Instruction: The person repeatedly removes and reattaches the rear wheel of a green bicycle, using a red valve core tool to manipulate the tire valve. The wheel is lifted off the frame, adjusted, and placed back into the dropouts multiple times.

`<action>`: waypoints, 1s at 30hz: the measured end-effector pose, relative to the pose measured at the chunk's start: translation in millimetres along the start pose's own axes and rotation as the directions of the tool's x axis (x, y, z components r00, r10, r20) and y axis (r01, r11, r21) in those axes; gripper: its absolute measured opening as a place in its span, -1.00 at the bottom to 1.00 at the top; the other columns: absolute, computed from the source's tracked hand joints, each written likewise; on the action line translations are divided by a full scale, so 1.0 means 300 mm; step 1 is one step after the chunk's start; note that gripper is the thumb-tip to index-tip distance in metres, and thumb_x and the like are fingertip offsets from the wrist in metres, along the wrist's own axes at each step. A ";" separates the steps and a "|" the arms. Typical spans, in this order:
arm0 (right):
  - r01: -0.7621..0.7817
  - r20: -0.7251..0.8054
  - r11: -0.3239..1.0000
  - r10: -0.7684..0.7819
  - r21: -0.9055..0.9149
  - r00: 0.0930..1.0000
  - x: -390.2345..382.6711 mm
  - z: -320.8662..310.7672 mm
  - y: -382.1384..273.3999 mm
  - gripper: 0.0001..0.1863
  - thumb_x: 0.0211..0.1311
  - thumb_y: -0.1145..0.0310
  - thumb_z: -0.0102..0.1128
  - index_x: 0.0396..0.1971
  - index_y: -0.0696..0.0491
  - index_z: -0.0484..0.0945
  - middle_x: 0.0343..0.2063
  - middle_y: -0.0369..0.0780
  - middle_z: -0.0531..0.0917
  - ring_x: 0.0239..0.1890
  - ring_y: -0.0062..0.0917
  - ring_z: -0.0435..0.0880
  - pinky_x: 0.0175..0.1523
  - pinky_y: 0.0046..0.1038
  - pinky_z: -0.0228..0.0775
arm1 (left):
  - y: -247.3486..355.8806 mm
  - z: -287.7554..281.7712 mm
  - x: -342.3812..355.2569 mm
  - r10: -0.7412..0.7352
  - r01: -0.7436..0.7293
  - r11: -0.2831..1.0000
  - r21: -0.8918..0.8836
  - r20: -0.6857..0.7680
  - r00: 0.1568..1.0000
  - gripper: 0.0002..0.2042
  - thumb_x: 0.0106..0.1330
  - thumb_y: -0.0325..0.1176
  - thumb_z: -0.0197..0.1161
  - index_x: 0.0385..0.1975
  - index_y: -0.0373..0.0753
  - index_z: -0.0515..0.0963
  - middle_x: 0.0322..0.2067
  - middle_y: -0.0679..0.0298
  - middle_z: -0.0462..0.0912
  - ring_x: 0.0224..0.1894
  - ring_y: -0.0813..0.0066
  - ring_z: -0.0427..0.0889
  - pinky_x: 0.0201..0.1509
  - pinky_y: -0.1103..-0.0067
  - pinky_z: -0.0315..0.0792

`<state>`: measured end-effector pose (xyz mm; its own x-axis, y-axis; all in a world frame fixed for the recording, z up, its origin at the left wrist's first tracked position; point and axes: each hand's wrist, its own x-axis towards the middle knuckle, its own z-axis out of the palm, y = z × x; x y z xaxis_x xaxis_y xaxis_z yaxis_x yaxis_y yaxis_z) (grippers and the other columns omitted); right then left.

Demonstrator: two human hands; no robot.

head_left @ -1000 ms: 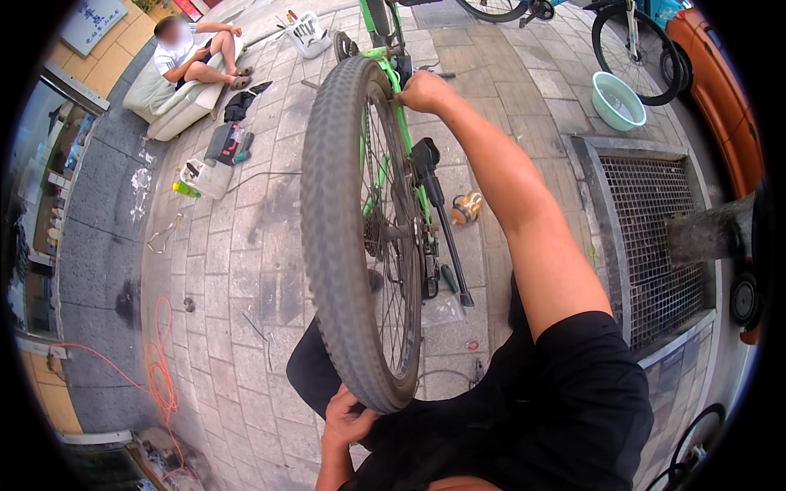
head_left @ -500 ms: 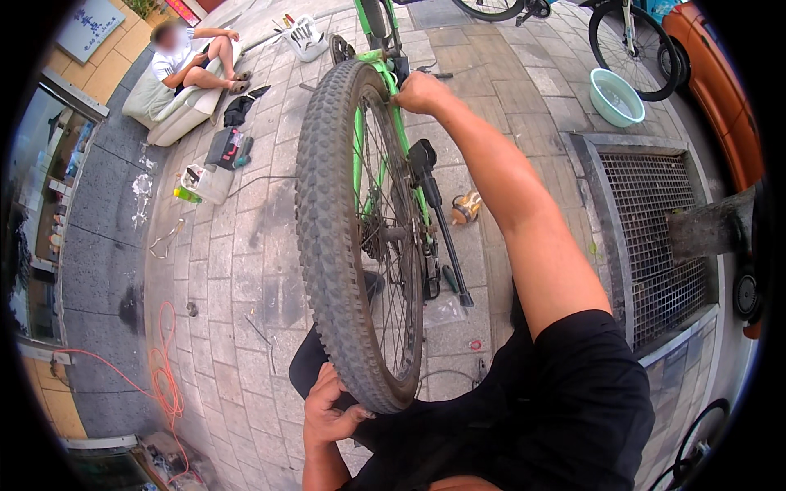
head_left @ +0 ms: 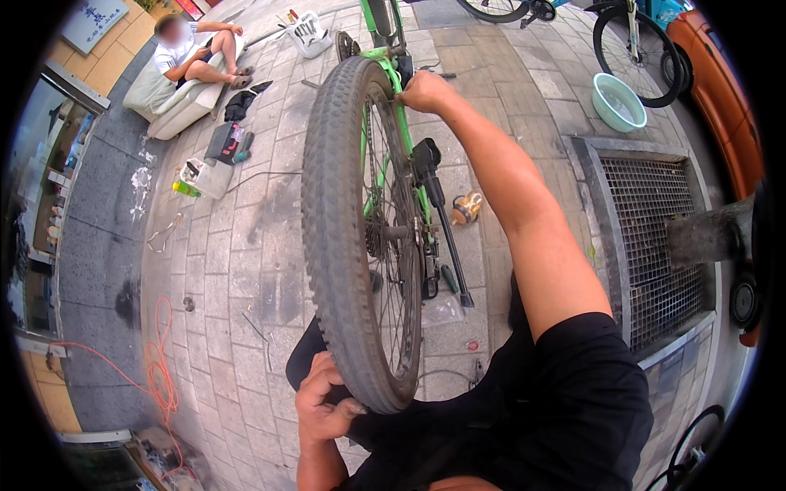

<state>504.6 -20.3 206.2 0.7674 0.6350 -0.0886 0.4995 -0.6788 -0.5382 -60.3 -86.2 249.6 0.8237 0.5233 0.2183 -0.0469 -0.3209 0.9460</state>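
item: knobby bike wheel (head_left: 348, 229), frame centre; our left hand (head_left: 323, 401) grips tyre, right hand (head_left: 424, 90) clasps green frame (head_left: 391, 61); wheel seated, adjustment unfinished

A blue rectangular sign (head_left: 97, 20) hangs on the wall, upper left.

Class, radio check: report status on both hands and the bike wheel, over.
Left hand gripping the knobby tyre at its near end. Right hand closed on the green frame at the far end. Wheel upright, nothing blocking it.
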 end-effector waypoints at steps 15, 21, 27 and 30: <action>-0.018 -0.002 1.000 0.018 0.023 1.000 -0.005 -0.005 0.000 -0.46 0.19 -0.11 0.44 -0.02 0.01 0.78 0.13 -0.07 0.72 0.22 -0.18 0.67 0.29 -0.19 0.50 | 0.141 -0.017 0.271 -0.032 0.033 0.988 -0.148 0.008 0.999 -0.52 0.33 -0.02 0.51 -0.20 -0.42 0.59 -0.14 0.23 0.62 -0.11 0.48 0.53 0.01 0.56 0.39; -0.008 -0.014 1.000 0.009 0.022 1.000 0.002 0.007 0.009 -0.47 0.18 -0.11 0.45 -0.03 0.00 0.79 0.11 -0.07 0.73 0.20 -0.17 0.68 0.28 -0.19 0.51 | 0.156 -0.009 0.407 -0.063 0.051 0.987 -0.153 -0.074 0.995 -0.61 0.43 -0.13 0.42 -0.10 -0.42 0.61 -0.23 0.40 0.59 -0.30 0.71 0.43 -0.25 0.68 0.34; 0.005 -0.005 1.000 -0.005 0.018 1.000 0.030 0.017 0.022 -0.48 0.17 -0.08 0.44 -0.03 0.00 0.78 0.11 -0.06 0.73 0.20 -0.16 0.68 0.27 -0.19 0.52 | 0.217 0.036 0.560 -0.060 0.050 0.996 -0.074 -0.142 0.988 -0.72 0.56 -0.20 0.27 -0.20 -0.36 0.64 -0.39 0.52 0.53 -0.32 0.79 0.38 -0.20 0.73 0.28; 0.028 -0.048 0.999 -0.027 0.019 0.998 0.024 0.020 0.019 -0.53 0.16 -0.06 0.44 -0.11 -0.01 0.80 -0.02 -0.06 0.76 0.06 -0.16 0.72 0.18 -0.20 0.55 | 0.221 0.048 0.618 -0.103 0.084 0.989 -0.119 -0.161 0.982 -0.68 0.56 -0.16 0.28 -0.24 -0.36 0.65 -0.37 0.52 0.55 -0.30 0.79 0.39 -0.19 0.74 0.28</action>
<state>510.5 -17.3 197.4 0.7721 0.6346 -0.0339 0.5130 -0.6539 -0.5562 97.3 -21.8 349.4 0.7227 0.6735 0.1555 -0.0442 -0.1795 0.9828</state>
